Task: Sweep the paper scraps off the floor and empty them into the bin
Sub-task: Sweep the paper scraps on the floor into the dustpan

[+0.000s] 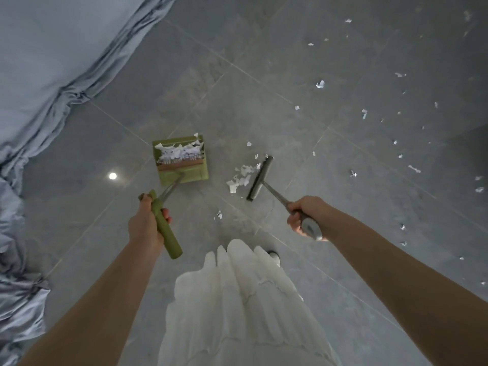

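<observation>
Grey floor tiles [343, 233] are strewn with paper scraps [320, 84]. A green dustpan [182, 161], already holding scraps, is gripped by its handle in the left hand [146, 224]. The broom [260, 178], beside a small scrap pile [241, 177], is clasped by the right hand [307, 215] with curled fingers.

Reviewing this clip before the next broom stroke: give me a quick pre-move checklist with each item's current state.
1. Left hand grips the dustpan handle: ok.
2. Right hand grips the broom handle: ok.
3. Broom head down beside the scrap pile: ok.
4. Dustpan already holds scraps: ok.
5. Dustpan mouth facing the pile: cannot tell.
6. Floor clear of loose scraps: not ok, many lie scattered on the right.
</observation>
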The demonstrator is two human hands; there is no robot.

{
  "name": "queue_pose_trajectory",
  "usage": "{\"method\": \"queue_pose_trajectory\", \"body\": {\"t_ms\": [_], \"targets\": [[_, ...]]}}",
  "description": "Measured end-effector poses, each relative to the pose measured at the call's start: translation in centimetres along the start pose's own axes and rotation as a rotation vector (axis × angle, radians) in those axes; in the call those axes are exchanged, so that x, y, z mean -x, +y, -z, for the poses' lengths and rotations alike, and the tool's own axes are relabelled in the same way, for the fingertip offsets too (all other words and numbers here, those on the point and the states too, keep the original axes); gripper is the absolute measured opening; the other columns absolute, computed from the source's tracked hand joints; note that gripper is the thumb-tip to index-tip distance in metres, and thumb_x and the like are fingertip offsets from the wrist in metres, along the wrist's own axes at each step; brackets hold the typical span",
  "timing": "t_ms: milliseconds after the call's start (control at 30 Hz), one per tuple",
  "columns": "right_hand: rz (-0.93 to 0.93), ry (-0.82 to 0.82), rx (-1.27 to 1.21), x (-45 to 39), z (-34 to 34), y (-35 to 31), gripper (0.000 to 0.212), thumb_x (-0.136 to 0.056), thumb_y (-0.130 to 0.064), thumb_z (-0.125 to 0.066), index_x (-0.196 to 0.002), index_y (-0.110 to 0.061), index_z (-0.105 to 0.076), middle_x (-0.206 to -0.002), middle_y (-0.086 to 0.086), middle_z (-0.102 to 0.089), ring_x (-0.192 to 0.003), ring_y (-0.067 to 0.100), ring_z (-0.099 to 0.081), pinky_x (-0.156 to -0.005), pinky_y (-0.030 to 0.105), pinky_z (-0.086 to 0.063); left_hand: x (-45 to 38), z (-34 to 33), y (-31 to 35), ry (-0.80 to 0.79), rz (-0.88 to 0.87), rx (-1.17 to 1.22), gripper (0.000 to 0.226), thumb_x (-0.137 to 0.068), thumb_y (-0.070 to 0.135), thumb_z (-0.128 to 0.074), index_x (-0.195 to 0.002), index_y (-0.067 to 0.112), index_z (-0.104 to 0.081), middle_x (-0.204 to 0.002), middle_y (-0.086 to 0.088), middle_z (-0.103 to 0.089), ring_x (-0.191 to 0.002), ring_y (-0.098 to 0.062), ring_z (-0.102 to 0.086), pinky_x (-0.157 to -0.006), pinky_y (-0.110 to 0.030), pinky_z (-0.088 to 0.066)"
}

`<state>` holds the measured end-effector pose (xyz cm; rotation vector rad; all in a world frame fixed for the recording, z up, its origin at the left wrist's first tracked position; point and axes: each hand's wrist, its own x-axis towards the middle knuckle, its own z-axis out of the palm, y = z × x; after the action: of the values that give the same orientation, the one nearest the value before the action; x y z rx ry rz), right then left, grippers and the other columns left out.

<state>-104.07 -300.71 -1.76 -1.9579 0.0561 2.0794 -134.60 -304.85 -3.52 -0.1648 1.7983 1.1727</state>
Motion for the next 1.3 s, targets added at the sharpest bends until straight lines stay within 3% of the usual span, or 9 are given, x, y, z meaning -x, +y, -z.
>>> {"method": "queue_pose_trajectory", "body": {"t_ms": [200,367,600,800,1100,1233,1300], "targets": [[0.015,0.045,0.417,2.2,-2.1,1.7,0.009,-0.095,0.0,-0.046,-0.086,-0.002,-0.045,-0.053,0.007,-0.044,-0.038,0.015,-0.043,-0.036,0.021,-0.039,-1.0,0.0,1.0,-0.024,0.013,0.028,0.018,-0.102,0.032,-0.052,-0.087,0.022,-0.055,-0.071,0.0,-0.05,-0.048,-0.008,-0.048,-0.055,-0.024,-0.043],[-0.1,0.011,0.519,2.7,-2.7,2.7,0.015,-0.092,0.003,-0.046,-0.08,-0.005,-0.043,-0.059,0.008,-0.041,-0.034,0.014,-0.04,-0.035,0.016,-0.037,-1.1,0.4,1.8,-0.026,0.015,0.062,0.017,-0.103,0.032,-0.051,-0.089,0.022,-0.054,-0.074,0.001,-0.051,-0.051,-0.009,-0.046,-0.058,-0.024,-0.043],[-0.111,-0.059,0.772,1.6,-3.9,4.9,0.009,-0.091,0.002,-0.049,-0.082,-0.001,-0.049,-0.057,0.009,-0.046,-0.032,0.013,-0.044,-0.035,0.017,-0.037,-1.3,1.0,2.9,-0.013,-0.006,0.072,0.017,-0.103,0.032,-0.051,-0.091,0.022,-0.055,-0.075,0.001,-0.052,-0.047,-0.008,-0.047,-0.056,-0.024,-0.042],[-0.071,0.018,0.818,-0.2,-4.2,3.8,0.022,-0.089,0.006,-0.048,-0.069,-0.002,-0.044,-0.056,0.01,-0.04,-0.036,0.015,-0.04,-0.039,0.02,-0.036,-1.9,1.2,3.5,0.005,-0.007,0.068,0.017,-0.102,0.031,-0.052,-0.09,0.02,-0.056,-0.076,0.0,-0.053,-0.049,-0.009,-0.048,-0.056,-0.024,-0.043],[0.046,0.157,0.766,-0.9,-4.4,-1.5,0.024,-0.091,0.006,-0.049,-0.07,-0.003,-0.043,-0.055,0.009,-0.037,-0.031,0.014,-0.038,-0.037,0.017,-0.035,-2.7,0.7,3.6,0.014,0.008,0.057,0.017,-0.102,0.032,-0.053,-0.09,0.019,-0.056,-0.074,0.0,-0.054,-0.048,-0.008,-0.048,-0.055,-0.024,-0.044],[0.127,0.158,0.946,-0.8,-4.9,-1.6,0.011,-0.091,-0.003,-0.054,-0.082,0.004,-0.054,-0.045,0.012,-0.049,-0.055,0.026,-0.052,-0.059,0.032,-0.043,-2.8,0.2,3.7,0.006,0.025,0.048,0.017,-0.101,0.033,-0.054,-0.09,0.02,-0.055,-0.073,0.0,-0.054,-0.045,-0.008,-0.049,-0.056,-0.025,-0.044],[0.136,0.148,0.986,-0.4,-4.8,-1.5,0.011,-0.09,-0.005,-0.054,-0.082,0.003,-0.054,-0.046,0.012,-0.051,-0.056,0.026,-0.052,-0.059,0.033,-0.043,-2.9,0.0,3.8,0.006,0.032,0.043,0.017,-0.101,0.033,-0.055,-0.091,0.02,-0.056,-0.074,0.0,-0.055,-0.046,-0.008,-0.049,-0.056,-0.025,-0.044]]}}
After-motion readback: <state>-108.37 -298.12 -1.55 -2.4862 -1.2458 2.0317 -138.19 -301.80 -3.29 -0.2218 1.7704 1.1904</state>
